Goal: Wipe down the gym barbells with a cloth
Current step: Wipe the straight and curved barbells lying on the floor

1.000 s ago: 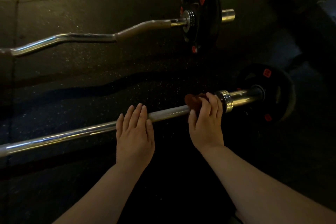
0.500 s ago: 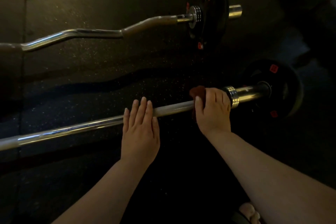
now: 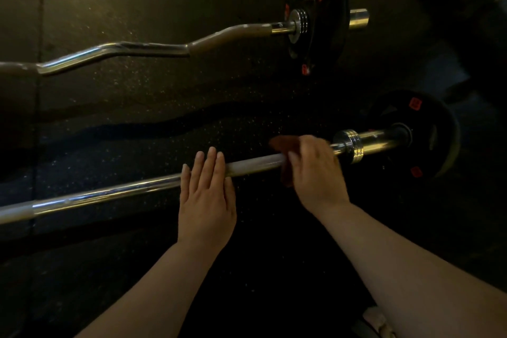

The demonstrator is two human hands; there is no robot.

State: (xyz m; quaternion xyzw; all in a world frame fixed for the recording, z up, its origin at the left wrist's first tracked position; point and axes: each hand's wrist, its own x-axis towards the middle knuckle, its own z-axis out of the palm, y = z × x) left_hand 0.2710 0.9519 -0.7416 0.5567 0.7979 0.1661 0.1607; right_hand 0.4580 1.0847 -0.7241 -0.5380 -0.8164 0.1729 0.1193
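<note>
Our hands on the straight barbell [image 3: 109, 193].
The right hand [image 3: 315, 170] clenches the cloth [image 3: 279, 143] around it; the left hand [image 3: 205, 195] rests flat, fingers straight.

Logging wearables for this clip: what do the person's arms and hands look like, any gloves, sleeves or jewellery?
Both the left hand and right hand are bare, no gloves. Forearms are uncovered to the frame edge, no sleeves showing. No watch, band or ring is visible, though the light is dim.
</note>
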